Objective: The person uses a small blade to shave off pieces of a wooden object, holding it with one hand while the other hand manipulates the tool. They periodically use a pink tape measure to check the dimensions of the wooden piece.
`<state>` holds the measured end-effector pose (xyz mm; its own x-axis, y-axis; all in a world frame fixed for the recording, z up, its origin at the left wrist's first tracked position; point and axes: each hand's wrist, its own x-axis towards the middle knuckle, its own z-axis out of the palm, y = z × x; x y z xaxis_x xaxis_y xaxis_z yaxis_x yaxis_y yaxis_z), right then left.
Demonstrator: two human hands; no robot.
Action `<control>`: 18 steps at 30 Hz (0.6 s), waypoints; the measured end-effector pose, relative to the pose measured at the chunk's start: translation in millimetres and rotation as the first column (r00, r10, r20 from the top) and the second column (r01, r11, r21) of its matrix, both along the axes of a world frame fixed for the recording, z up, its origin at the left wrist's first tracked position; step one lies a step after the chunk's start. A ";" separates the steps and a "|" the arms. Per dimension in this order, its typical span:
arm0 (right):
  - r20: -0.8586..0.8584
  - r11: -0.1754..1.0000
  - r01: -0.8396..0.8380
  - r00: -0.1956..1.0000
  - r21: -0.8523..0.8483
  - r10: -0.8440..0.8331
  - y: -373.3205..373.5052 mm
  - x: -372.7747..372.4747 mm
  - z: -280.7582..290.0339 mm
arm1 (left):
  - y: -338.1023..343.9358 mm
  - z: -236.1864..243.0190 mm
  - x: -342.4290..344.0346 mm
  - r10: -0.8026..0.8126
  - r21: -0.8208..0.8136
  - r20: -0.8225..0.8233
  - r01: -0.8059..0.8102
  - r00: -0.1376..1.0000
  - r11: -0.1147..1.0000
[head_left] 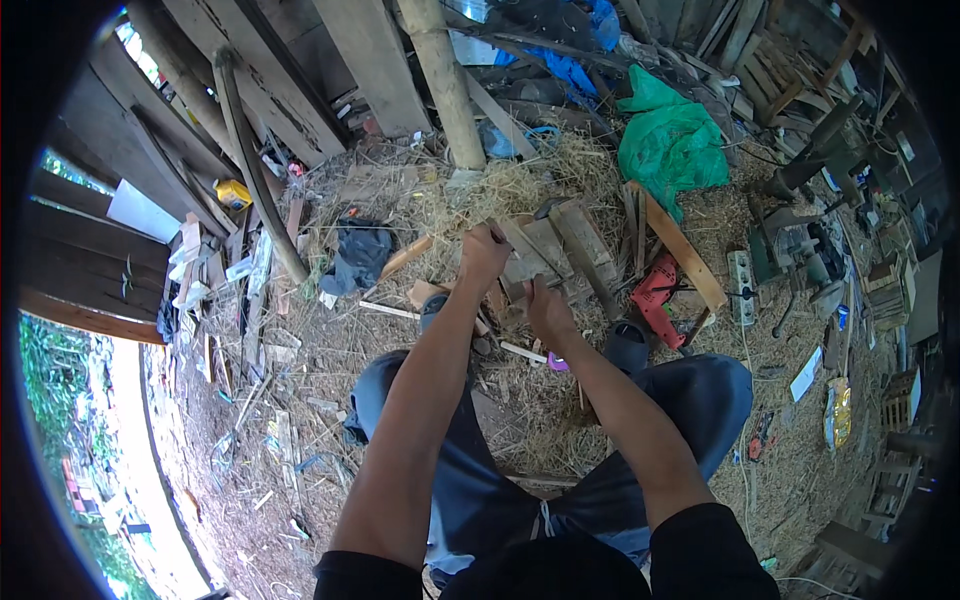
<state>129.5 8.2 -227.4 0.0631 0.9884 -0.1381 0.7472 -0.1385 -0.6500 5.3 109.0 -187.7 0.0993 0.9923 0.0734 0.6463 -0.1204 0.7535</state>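
At the far left, a yellow container [233, 194] lay near leaning planks; any print on it was too small to read. To its right, a crumpled dark plastic sheet [360, 255] rested on ground strewn with straw and wood scraps.

In the middle, a seated person reached forward with both bare arms. The left hand [484, 250] was at the left side of some wooden boards [540, 250], fingers curled inward; whether they gripped anything could not be told. The boards lay low on the ground, just beyond the person's feet. They looked stiff, dry and rough rather than slippery, probably light enough to lift by hand and not fragile, though thin edges might split. The long edges or ends seemed the best places to take hold. The right hand [547, 305] was at their near edge, its fingers bent and narrow; what it held, if anything, was hidden. A narrow batten [583, 262] lay across the boards' right part.

Farther right were a red power drill [655, 300], a green plastic sheet [675, 140] beyond it, and a pale power strip [741, 288]. Near the right edge lay a shiny gold packet [838, 412]. No lettering could be made out on any of these.
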 end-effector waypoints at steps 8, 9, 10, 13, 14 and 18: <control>0.195 0.996 -0.032 0.981 0.085 0.015 -9.3 -4.8 -6.7 | -7.7 6.1 -8.0 -0.007 -0.020 0.059 0.009 0.998 1.000; 0.205 0.997 -0.033 0.979 0.074 0.017 -10.6 -1.2 -9.0 | -8.5 7.5 -5.4 0.006 -0.009 0.050 -0.005 0.999 1.000; 0.214 0.997 -0.034 0.977 0.062 0.020 -12.9 2.8 -10.6 | -9.4 8.8 -2.1 0.019 0.002 0.041 -0.019 0.999 1.000; 0.232 0.999 -0.004 0.973 -0.040 0.013 -23.2 15.0 -42.3 | -1.7 -3.8 -3.2 0.001 0.005 0.030 -0.001 1.000 1.000; 0.202 0.998 -0.014 0.979 -0.061 0.026 -17.4 17.4 -34.0 | 5.0 -6.3 -1.2 -0.017 -0.003 0.032 0.017 0.999 1.000; 0.099 0.999 -0.019 0.995 -0.038 0.022 -22.0 8.7 -2.5 | 2.3 -6.3 -3.3 0.013 -0.011 -0.030 -0.013 0.999 1.000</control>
<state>138.2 -13.8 -229.9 0.0583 0.9840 -0.1686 0.8107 -0.1452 -0.5671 1.9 111.3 -194.0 0.0883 0.9943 0.0598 0.6697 -0.1037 0.7353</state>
